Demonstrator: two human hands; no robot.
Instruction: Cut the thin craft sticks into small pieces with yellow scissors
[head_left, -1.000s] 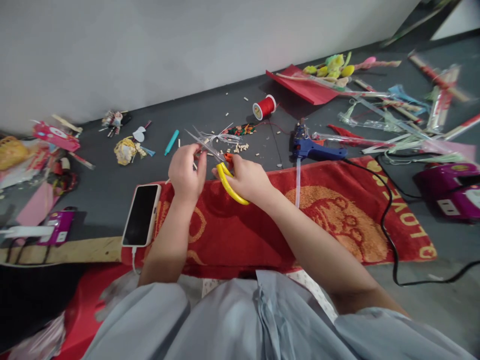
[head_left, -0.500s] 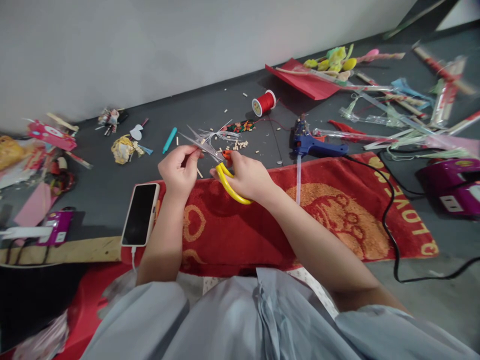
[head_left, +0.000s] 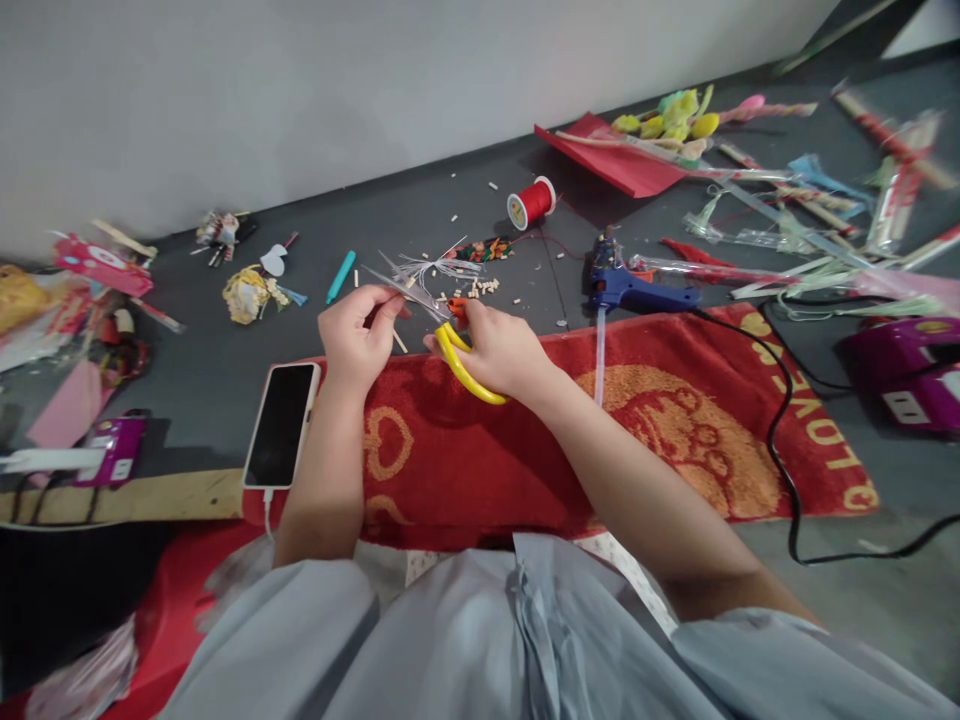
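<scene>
My right hand (head_left: 499, 350) grips a pair of scissors by its yellow handle (head_left: 471, 372). The blades (head_left: 420, 295) point left, slightly apart, with their tips close to my left fingers. An orange bit (head_left: 455, 303) shows by my right index finger; I cannot tell whether it belongs to the scissors. My left hand (head_left: 358, 335) is closed in a pinch beside the blades, and what it holds is too small to make out. Just beyond lie a bundle of thin white strands (head_left: 431, 268) and small pale cut pieces (head_left: 484, 287).
A red thread spool (head_left: 532, 203) stands behind the scissors. To the right lies a blue glue gun (head_left: 637, 290) with a black cable. A red towel (head_left: 480, 450) covers the table's front, and a phone (head_left: 282, 428) rests at its left. Sticks and wrappers (head_left: 795, 200) crowd the far right.
Both hands keep nearly the same pose around the scissors. The whole view has shifted very slightly.
</scene>
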